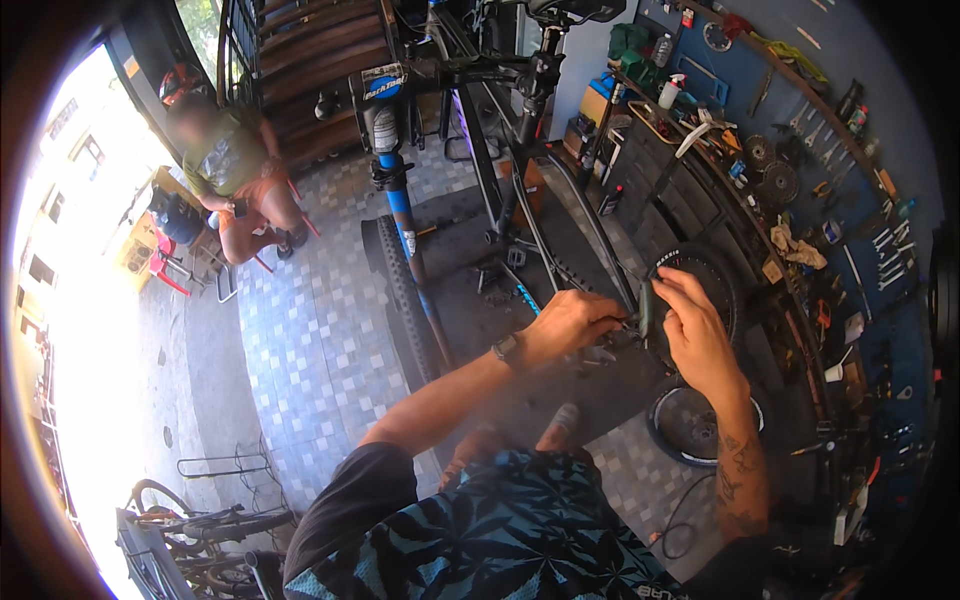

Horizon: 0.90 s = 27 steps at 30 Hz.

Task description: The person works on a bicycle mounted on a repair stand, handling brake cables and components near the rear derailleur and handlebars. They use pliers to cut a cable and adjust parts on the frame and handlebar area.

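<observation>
A dark bicycle frame (523, 180) hangs in the clamp of a blue repair stand (397, 205). Its rear end reaches down to my two hands. My left hand (572, 326), a watch on its wrist, is closed in a pinch by the frame's rear tip; whatever is between the fingertips is too small to make out. Facing it, my right hand (697, 335) has its fingers bent around a dark, greenish, elongated piece (646, 306) at that same tip. Its kind does not show clearly, nor whether it belongs to the frame.
Wheels with black tyres (700, 425) lie by my right arm. A workbench (745, 215) with bottles and parts runs along the right, under a tool wall (885, 255). A person (235, 165) sits at the left. Bicycles (200, 535) stand at lower left; a dark mat (455, 225) lies below the frame.
</observation>
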Motion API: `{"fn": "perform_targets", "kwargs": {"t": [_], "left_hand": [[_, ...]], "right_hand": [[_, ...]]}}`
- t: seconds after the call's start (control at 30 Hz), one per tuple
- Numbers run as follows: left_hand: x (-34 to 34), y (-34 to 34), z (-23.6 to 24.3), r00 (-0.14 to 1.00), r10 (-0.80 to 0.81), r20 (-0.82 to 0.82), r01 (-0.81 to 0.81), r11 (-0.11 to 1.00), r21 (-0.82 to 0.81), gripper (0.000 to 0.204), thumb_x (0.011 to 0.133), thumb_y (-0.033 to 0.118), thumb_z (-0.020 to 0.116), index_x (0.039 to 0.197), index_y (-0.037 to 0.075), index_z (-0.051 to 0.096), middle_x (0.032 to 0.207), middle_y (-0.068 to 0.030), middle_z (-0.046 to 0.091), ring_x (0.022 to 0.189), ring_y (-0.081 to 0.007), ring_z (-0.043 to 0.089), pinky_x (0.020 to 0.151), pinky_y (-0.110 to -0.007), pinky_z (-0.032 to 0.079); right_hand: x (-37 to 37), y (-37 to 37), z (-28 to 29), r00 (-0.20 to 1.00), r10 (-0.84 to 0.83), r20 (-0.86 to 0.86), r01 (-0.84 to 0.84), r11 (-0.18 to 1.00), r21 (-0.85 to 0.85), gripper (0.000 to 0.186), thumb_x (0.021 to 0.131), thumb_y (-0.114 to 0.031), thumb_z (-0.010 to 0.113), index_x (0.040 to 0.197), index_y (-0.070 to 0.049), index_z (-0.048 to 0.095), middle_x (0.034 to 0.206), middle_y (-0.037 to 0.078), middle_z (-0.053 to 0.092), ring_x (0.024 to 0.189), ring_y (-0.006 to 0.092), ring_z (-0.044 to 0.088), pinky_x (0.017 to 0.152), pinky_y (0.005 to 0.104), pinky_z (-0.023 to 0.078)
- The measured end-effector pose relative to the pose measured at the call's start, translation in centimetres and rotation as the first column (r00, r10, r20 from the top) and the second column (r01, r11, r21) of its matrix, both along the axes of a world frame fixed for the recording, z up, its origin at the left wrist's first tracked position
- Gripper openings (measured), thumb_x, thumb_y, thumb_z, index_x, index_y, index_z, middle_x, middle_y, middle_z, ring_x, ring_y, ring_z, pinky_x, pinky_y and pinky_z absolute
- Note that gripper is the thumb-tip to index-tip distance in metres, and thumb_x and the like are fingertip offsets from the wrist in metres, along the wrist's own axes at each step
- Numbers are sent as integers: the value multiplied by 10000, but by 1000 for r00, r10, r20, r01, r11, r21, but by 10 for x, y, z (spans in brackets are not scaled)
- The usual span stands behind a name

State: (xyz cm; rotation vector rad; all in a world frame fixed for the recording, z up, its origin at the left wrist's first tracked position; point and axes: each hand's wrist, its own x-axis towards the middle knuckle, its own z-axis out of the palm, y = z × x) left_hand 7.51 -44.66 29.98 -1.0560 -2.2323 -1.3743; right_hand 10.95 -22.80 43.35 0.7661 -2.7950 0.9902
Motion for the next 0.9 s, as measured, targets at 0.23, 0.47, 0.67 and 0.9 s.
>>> {"fn": "perform_targets", "kwargs": {"t": [0.23,0.47,0.67,0.9], "left_hand": [[5,7,-1,996,88,-14,-88,996,1,224,868,178,841,978,46,698,879,-120,726,782,-331,730,656,-413,570],[2,7,5,995,100,24,-100,995,6,306,869,206,845,945,43,597,861,-104,668,753,-329,700,639,-430,540],[2,4,8,997,-27,-70,28,1000,9,204,881,153,819,1007,55,693,912,-110,701,809,-324,726,680,-410,570],[-16,7,21,987,-144,72,134,983,123,162,911,131,795,1034,26,778,944,-157,776,798,-344,744,738,-394,587]], "right_hand": [[6,0,11,978,162,-129,-139,976,170,424,916,44,621,1324,-41,699,1410,168,599,1285,355,598,1103,467,458],[-11,2,-3,992,94,-85,-107,980,-166,356,892,91,634,1193,-67,741,1264,148,675,1234,311,639,1043,406,503],[-11,-2,-9,911,241,-335,-208,969,132,257,818,115,598,888,-68,763,1367,164,652,1298,356,618,1107,419,465],[-3,1,-24,995,46,-84,-76,912,-403,304,1041,-26,610,1324,-43,721,1436,165,634,1097,207,726,856,318,640]]}}
